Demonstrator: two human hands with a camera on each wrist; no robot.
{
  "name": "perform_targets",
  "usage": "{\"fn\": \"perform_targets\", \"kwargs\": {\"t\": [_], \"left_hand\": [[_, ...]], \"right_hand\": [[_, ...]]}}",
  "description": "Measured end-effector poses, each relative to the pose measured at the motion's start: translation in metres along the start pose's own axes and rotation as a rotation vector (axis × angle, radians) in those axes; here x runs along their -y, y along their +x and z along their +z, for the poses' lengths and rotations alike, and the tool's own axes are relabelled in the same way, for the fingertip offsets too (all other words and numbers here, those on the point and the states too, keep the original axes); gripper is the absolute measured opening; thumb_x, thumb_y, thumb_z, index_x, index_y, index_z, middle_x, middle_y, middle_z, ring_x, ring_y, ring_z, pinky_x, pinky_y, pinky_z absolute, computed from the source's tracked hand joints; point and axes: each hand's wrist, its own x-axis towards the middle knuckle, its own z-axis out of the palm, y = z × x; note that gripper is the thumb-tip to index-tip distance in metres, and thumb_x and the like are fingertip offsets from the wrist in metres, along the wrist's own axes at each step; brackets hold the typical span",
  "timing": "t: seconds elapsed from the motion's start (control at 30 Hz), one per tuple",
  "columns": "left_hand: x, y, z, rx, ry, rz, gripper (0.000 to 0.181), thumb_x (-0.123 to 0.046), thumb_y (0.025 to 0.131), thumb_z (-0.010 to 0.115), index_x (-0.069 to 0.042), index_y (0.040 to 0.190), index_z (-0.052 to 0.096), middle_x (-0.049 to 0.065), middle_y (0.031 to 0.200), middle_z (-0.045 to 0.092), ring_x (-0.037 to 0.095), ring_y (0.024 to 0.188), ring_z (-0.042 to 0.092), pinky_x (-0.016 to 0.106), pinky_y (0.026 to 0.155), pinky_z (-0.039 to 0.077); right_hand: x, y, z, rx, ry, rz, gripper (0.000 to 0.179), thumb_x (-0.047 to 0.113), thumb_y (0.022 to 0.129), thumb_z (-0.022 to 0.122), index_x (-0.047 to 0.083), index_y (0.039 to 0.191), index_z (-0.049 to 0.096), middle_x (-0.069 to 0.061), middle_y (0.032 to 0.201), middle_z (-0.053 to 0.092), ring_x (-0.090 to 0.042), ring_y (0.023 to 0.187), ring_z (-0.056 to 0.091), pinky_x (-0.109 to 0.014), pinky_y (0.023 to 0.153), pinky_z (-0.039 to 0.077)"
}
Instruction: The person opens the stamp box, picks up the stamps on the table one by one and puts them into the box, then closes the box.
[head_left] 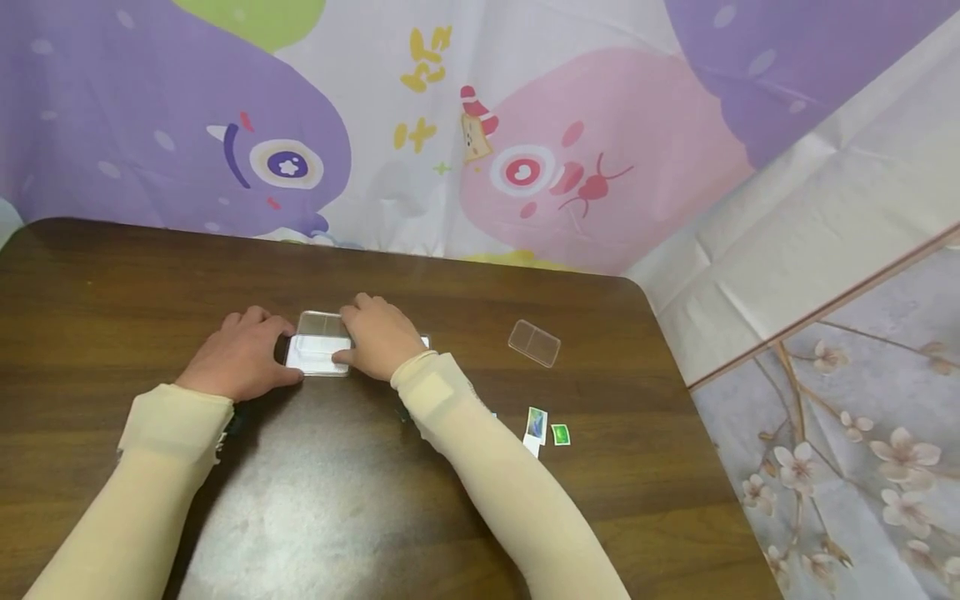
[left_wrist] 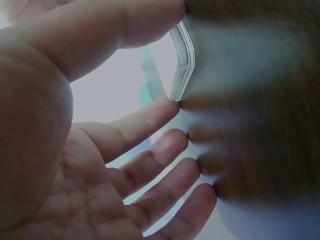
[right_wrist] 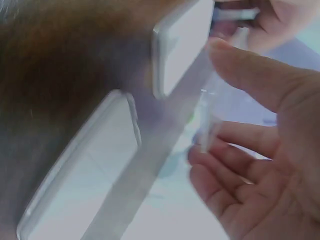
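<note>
A flat clear plastic box (head_left: 313, 360) with a white inside lies on the table. My left hand (head_left: 243, 354) grips its left end, thumb at the near edge and index finger at the far corner. In the left wrist view the box's rim (left_wrist: 186, 60) sits between thumb and index, the other fingers spread on the table. My right hand (head_left: 382, 337) pinches a clear lid (head_left: 321, 322), which stands tilted over the box's far side. The right wrist view has this lid (right_wrist: 207, 120) edge-on between thumb and fingers.
A second white-filled clear box (right_wrist: 85, 185) lies beside the first, mostly covered by my right hand in the head view. Another clear lid (head_left: 534, 343) rests to the right. Small stamp-like pictures (head_left: 537, 422) and a green one (head_left: 561, 434) lie nearer, partly behind my right sleeve.
</note>
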Motion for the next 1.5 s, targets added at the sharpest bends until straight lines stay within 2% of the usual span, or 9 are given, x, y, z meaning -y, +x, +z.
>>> {"fn": "perform_targets", "kwargs": {"t": [0.13, 0.23, 0.33, 0.67, 1.0, 1.27, 1.5], "left_hand": [[0.0, 0.0, 0.001, -0.001, 0.004, 0.001, 0.066, -0.033, 0.083, 0.082, 0.008, 0.13, 0.059, 0.036, 0.132, 0.049, 0.055, 0.114, 0.046, 0.066, 0.086, 0.045], [0.0, -0.001, 0.001, -0.001, 0.006, 0.004, 0.067, -0.035, 0.084, 0.081, 0.007, 0.131, 0.059, 0.036, 0.132, 0.048, 0.055, 0.115, 0.045, 0.067, 0.087, 0.044], [0.001, -0.001, 0.001, 0.002, 0.007, 0.006, 0.066, -0.036, 0.085, 0.08, 0.006, 0.131, 0.058, 0.036, 0.133, 0.048, 0.056, 0.117, 0.044, 0.069, 0.089, 0.043], [-0.002, -0.001, 0.0, 0.017, 0.001, -0.001, 0.067, -0.037, 0.086, 0.081, 0.006, 0.132, 0.057, 0.037, 0.135, 0.046, 0.057, 0.12, 0.041, 0.071, 0.094, 0.041], [-0.001, -0.003, 0.002, 0.018, -0.007, 0.0, 0.068, -0.04, 0.086, 0.08, 0.004, 0.133, 0.058, 0.036, 0.136, 0.045, 0.058, 0.122, 0.04, 0.072, 0.094, 0.041], [0.004, -0.003, 0.005, 0.031, -0.006, -0.002, 0.07, -0.041, 0.087, 0.079, 0.004, 0.135, 0.056, 0.036, 0.137, 0.044, 0.058, 0.122, 0.04, 0.072, 0.093, 0.041], [0.003, -0.001, 0.002, 0.027, -0.003, 0.004, 0.069, -0.041, 0.087, 0.078, 0.003, 0.135, 0.056, 0.036, 0.135, 0.045, 0.056, 0.121, 0.04, 0.071, 0.092, 0.042]], "right_hand": [[-0.018, -0.007, -0.003, -0.128, 0.117, 0.002, 0.071, 0.049, 0.094, 0.074, 0.007, 0.148, 0.053, -0.005, 0.134, 0.06, -0.019, 0.119, 0.057, -0.028, 0.105, 0.045], [-0.032, -0.017, -0.003, -0.238, 0.213, 0.03, 0.071, 0.045, 0.093, 0.076, 0.007, 0.149, 0.052, -0.006, 0.138, 0.059, -0.02, 0.124, 0.056, -0.029, 0.109, 0.042], [-0.042, -0.031, 0.002, -0.332, 0.278, 0.053, 0.068, 0.042, 0.091, 0.079, 0.007, 0.145, 0.056, -0.006, 0.136, 0.061, -0.02, 0.122, 0.057, -0.03, 0.107, 0.044], [-0.068, -0.068, 0.016, -0.544, 0.363, 0.018, 0.067, 0.036, 0.09, 0.082, 0.003, 0.144, 0.059, -0.008, 0.133, 0.061, -0.024, 0.121, 0.056, -0.033, 0.1, 0.049], [-0.1, -0.092, 0.019, -0.602, 0.417, 0.128, 0.066, 0.028, 0.089, 0.083, 0.001, 0.144, 0.058, -0.012, 0.138, 0.058, -0.028, 0.12, 0.055, -0.04, 0.094, 0.051], [-0.108, -0.099, 0.018, -0.649, 0.435, 0.196, 0.067, 0.023, 0.089, 0.083, 0.001, 0.146, 0.055, -0.015, 0.138, 0.055, -0.031, 0.127, 0.051, -0.043, 0.102, 0.048], [-0.111, -0.097, 0.019, -0.681, 0.437, 0.194, 0.06, 0.027, 0.09, 0.082, 0.014, 0.144, 0.062, -0.013, 0.135, 0.055, -0.032, 0.124, 0.05, -0.042, 0.093, 0.051]]}}
